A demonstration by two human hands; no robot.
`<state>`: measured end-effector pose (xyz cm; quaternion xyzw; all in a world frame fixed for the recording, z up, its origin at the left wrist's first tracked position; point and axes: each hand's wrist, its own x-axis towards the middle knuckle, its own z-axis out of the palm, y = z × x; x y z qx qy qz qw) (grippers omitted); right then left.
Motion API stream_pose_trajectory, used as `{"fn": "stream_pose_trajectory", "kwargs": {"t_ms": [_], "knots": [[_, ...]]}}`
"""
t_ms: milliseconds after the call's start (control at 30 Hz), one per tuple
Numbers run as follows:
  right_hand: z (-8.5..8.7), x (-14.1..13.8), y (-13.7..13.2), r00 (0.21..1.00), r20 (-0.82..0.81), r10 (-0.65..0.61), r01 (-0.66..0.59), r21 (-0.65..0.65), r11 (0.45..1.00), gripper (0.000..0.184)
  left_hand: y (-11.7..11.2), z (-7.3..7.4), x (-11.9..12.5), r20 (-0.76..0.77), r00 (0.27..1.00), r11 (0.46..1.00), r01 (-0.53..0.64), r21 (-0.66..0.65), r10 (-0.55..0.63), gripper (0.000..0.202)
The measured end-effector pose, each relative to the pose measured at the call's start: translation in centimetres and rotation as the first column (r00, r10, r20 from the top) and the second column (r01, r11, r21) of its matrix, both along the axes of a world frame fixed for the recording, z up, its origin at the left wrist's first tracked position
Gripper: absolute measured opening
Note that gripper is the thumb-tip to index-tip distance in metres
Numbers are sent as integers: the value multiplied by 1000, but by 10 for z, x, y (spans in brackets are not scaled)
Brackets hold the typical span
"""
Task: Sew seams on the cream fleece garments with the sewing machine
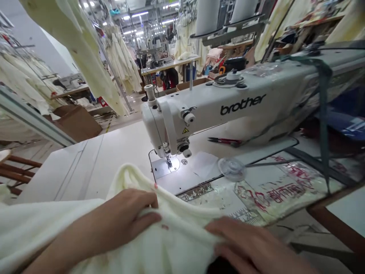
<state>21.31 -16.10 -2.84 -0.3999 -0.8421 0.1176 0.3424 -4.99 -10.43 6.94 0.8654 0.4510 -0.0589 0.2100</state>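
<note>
Cream knit fabric (159, 243) | left hand (125, 213): narrow grip on fold | right hand (251, 243): wide grip, resting on it

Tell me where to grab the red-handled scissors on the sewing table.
Grip the red handles from the right and above: the scissors lie flat along the sewing machine's arm, points aimed left, so the handle end looks like the free one.

Just the one head cam here, aimed forward and down, sitting close over the left hand (125, 215) and right hand (253, 243), with the sewing machine (216, 108) right ahead and the workshop (154, 45) stretching away along the top.
</note>
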Motion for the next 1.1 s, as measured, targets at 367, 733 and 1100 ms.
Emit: {"fn": "stream_pose_trajectory", "kwargs": {"t_ms": [367, 733, 1100], "knots": [[20, 9, 35, 974, 195, -116, 203, -520, 830, 13, 6, -21, 64, -325, 942, 982, -22, 185, 82, 13], [20, 23, 56, 987, -143, 78, -150, -614, 775, 4, 8, -44, 81, 101, 994, 999, 36, 19, -37, 14], [32, 20, 86, 960, -231, 160, -280, -746, 604, 9, 13, -25, 76, 135, 980, 968, -115, -223, 147, 41]]}}
